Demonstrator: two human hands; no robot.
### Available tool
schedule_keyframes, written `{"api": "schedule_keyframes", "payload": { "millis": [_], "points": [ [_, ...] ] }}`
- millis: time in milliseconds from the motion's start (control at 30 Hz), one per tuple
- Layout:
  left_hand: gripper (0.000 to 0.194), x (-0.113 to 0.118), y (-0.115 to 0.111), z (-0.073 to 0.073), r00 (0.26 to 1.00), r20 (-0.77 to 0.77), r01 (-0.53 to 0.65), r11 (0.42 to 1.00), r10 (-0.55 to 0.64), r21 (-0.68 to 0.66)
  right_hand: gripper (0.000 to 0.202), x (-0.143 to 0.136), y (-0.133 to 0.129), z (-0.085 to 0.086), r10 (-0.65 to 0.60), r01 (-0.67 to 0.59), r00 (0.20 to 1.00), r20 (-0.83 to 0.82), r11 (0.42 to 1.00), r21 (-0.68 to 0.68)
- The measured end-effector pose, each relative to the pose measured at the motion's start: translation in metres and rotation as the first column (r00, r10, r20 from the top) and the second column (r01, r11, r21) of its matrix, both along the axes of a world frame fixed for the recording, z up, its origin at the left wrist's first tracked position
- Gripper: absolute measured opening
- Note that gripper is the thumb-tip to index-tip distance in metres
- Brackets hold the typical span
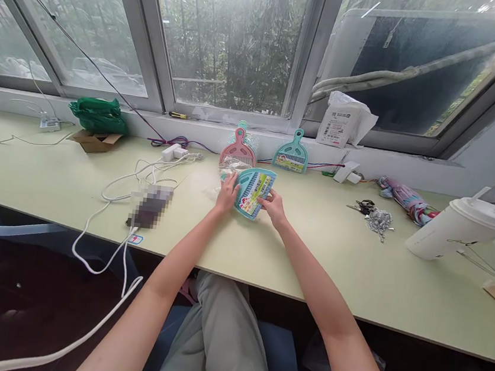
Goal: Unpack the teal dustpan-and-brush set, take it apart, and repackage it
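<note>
Both my hands are on a teal dustpan [243, 192] with a yellow and blue printed label, tilted above the table. My left hand [227, 192] grips it near the handle end, where clear plastic wrapping [235, 165] shows. The fingers of my right hand [274, 206] pinch the label side at the right edge. Just behind, a pink dustpan [238, 150] stands against the wall under the window, with teal ones behind it. To its right another teal dustpan [291, 153] with a label leans on the same wall.
On the table [332, 266] at left lie white cables, a blurred dark device [151, 206], a cardboard box [95, 142] and a green bag [98, 115]. Keys [377, 219], a folded umbrella [406, 200] and a white cup [459, 229] are at right. A paper bag [343, 122] stands on the sill.
</note>
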State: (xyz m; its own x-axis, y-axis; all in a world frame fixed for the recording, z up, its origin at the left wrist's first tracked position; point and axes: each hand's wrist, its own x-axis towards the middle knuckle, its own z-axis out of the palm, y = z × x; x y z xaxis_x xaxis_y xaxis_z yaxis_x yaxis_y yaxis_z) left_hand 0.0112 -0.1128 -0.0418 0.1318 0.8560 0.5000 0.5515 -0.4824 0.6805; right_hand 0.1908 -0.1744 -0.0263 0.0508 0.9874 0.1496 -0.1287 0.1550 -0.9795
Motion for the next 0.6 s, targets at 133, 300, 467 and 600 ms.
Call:
{"api": "schedule_keyframes", "payload": {
  "millis": [133,300,467,600],
  "points": [
    [0.052,0.007,-0.021,0.015,0.992,-0.063,0.121,0.983,-0.114,0.136,0.044,-0.007,0.000,-0.003,-0.047,0.047,0.997,-0.062,0.999,0.002],
    [0.049,0.012,-0.043,0.032,0.986,-0.051,0.164,0.973,-0.157,0.160,0.046,-0.011,0.002,-0.008,-0.109,0.101,0.972,-0.210,0.994,-0.050],
    [0.044,0.012,-0.048,0.038,0.964,0.224,0.132,0.988,-0.146,0.077,0.038,-0.013,0.000,-0.008,-0.031,0.027,0.975,-0.222,0.999,-0.021],
    [0.041,0.018,-0.059,0.042,0.945,0.235,0.205,0.972,-0.227,0.115,0.033,-0.016,-0.002,-0.009,-0.067,0.064,0.960,-0.273,0.998,-0.020]
  ]
}}
